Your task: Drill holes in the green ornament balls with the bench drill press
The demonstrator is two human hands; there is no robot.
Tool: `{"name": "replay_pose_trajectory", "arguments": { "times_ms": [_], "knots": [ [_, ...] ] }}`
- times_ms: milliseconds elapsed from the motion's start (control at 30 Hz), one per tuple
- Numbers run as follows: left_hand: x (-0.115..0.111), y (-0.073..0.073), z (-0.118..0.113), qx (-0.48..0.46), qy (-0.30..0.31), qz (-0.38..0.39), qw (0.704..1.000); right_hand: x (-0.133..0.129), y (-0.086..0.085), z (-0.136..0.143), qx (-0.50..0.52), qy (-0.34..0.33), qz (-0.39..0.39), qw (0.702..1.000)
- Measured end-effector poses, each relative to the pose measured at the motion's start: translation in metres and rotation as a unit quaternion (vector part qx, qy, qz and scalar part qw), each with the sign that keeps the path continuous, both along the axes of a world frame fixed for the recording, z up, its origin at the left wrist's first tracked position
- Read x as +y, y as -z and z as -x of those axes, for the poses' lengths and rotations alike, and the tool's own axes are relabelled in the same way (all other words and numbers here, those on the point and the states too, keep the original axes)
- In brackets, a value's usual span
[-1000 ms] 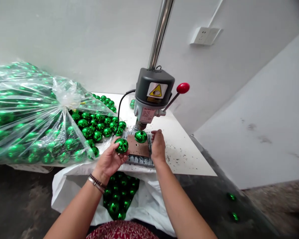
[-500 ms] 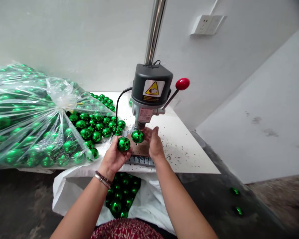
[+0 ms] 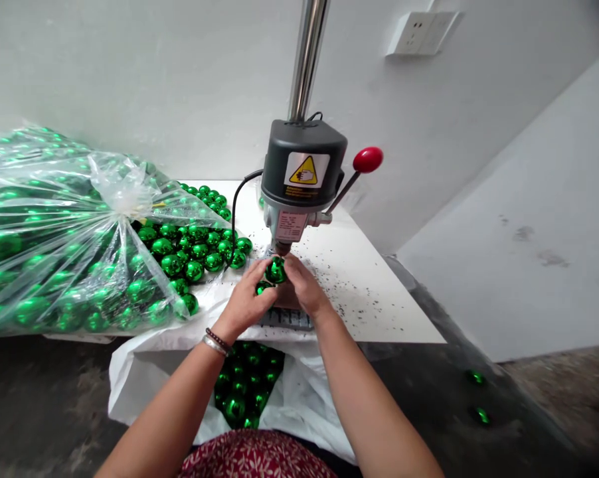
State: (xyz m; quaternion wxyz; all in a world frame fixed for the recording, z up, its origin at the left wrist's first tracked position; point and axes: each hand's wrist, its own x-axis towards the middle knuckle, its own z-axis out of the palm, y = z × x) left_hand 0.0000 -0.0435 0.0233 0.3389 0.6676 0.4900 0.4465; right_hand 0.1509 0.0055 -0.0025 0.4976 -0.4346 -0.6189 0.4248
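Directly beneath the chuck of a bench drill press point(image 3: 304, 166) is a shiny green bauble point(image 3: 275, 270). My right hand point(image 3: 304, 285) grips it from the right, with the thumb and fingers bent round its side. From the left, the fingertips of my left hand point(image 3: 247, 299) reach up to the same bauble. A second green bauble point(image 3: 262, 287) sits in my left hand, mostly covered by the fingers and thumb. Whether the drill bit touches the upper bauble is hidden. The drill's base point(image 3: 287, 318) lies below both hands.
A tied clear plastic bag point(image 3: 125, 192) full of green baubles covers the left, with loose baubles point(image 3: 200, 252) beside it. Dark shavings dot the white tabletop point(image 3: 379, 302). A white sack point(image 3: 150, 372) with baubles hangs below the front edge. The red-knobbed lever point(image 3: 368, 159) sticks out rightward.
My left hand has moved up and right with its bauble, meeting my right hand at the bauble under the chuck. My right hand's fingers have closed in on that bauble. The view has shifted slightly.
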Motion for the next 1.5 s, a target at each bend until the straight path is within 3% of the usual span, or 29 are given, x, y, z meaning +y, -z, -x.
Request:
{"name": "replay_pose_trajectory", "arguments": {
  "times_ms": [67,200,300,467,600,800,867,1033,1100,1167,1333,1400,1500],
  "knots": [
    [0.002,0.002,-0.003,0.039,0.014,-0.022,0.999,-0.004,0.002,-0.002,-0.013,-0.002,0.004,1.000],
    [0.005,0.006,-0.004,0.082,0.005,0.042,0.996,-0.014,0.007,0.003,-0.030,0.074,0.008,0.997],
    [0.006,0.007,-0.001,0.094,0.017,0.065,0.993,-0.019,0.010,0.012,-0.036,0.129,0.012,0.991],
    [0.004,0.005,0.007,0.095,0.028,0.070,0.993,-0.024,0.017,0.020,-0.028,0.162,0.020,0.986],
    [0.001,-0.001,0.013,0.092,0.020,0.081,0.992,-0.016,0.017,0.011,-0.010,0.111,0.025,0.993],
    [0.003,0.002,0.006,0.089,0.057,0.006,0.994,-0.004,-0.002,-0.003,-0.023,-0.019,0.008,1.000],
    [0.002,0.006,0.004,0.101,0.059,0.011,0.993,-0.010,-0.001,0.000,-0.035,0.007,0.012,0.999],
    [-0.002,0.010,0.008,0.098,0.038,0.053,0.993,-0.028,0.016,0.022,-0.045,0.161,0.017,0.986],
    [-0.004,0.008,0.011,0.088,0.041,0.057,0.994,-0.026,0.021,0.025,-0.041,0.184,0.032,0.981],
    [-0.004,0.005,0.013,0.082,0.046,0.069,0.993,-0.019,0.020,0.022,-0.037,0.161,0.043,0.985],
    [-0.003,-0.003,0.010,0.097,0.045,0.086,0.991,-0.005,0.006,0.001,-0.039,0.025,0.044,0.998],
    [-0.002,-0.004,0.008,0.112,0.040,0.087,0.989,-0.009,0.004,-0.001,-0.045,0.022,0.040,0.998],
    [-0.001,-0.001,0.007,0.136,0.033,0.094,0.986,-0.020,0.011,0.006,-0.057,0.082,0.029,0.995]
  ]
}}
